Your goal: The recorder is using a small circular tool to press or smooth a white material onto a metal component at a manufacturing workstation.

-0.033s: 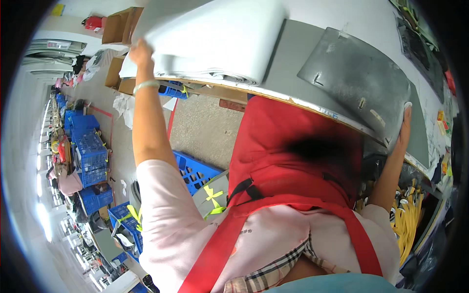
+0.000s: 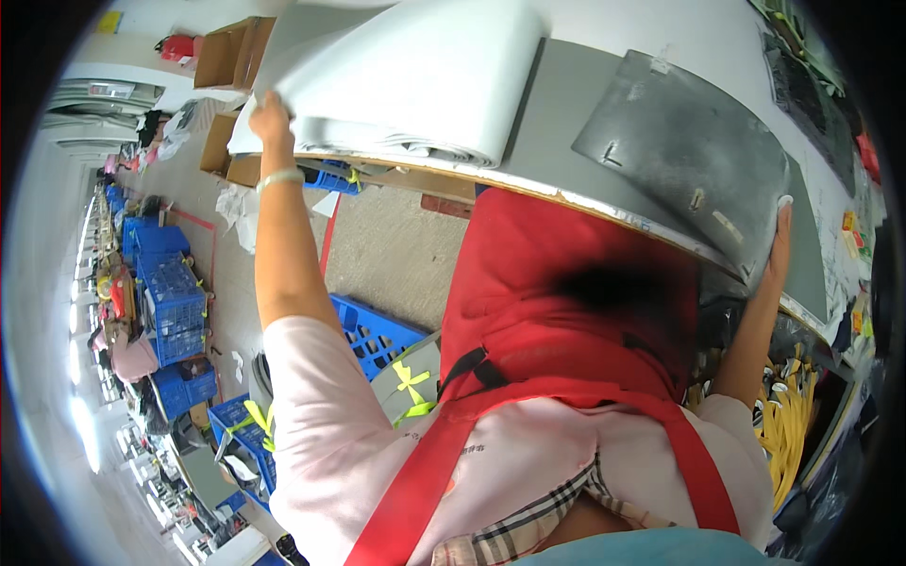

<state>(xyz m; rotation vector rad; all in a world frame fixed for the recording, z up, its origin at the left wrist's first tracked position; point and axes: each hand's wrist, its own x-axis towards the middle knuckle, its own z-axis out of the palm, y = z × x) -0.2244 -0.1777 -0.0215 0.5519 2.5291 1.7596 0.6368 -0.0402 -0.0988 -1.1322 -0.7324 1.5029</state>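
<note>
My left hand (image 2: pixel 271 121) is closed on the left edge of a white folded sheet (image 2: pixel 415 80), which looks like cloth or soft lining, its layers rolled along the near side. This sheet lies at the left of the worktable. On the right, a dark grey, scuffed panel (image 2: pixel 684 127) with small slots and a curved far edge lies tilted across the table's front edge. My right hand (image 2: pixel 781 250) grips the panel's right edge; a small white thing shows at the fingertip, and the other fingers are partly hidden.
A grey-green mat (image 2: pixel 557 90) covers the worktable beneath both. Cardboard boxes (image 2: pixel 234 52) stand beyond its left end. Below are a blue crate (image 2: pixel 373 335) and, at lower right, yellow straps (image 2: pixel 793 420). Stacked blue crates (image 2: pixel 175 302) line the aisle at left.
My left hand has come slightly nearer to me with the white sheet's edge. My right hand and the grey panel stay almost where they were.
</note>
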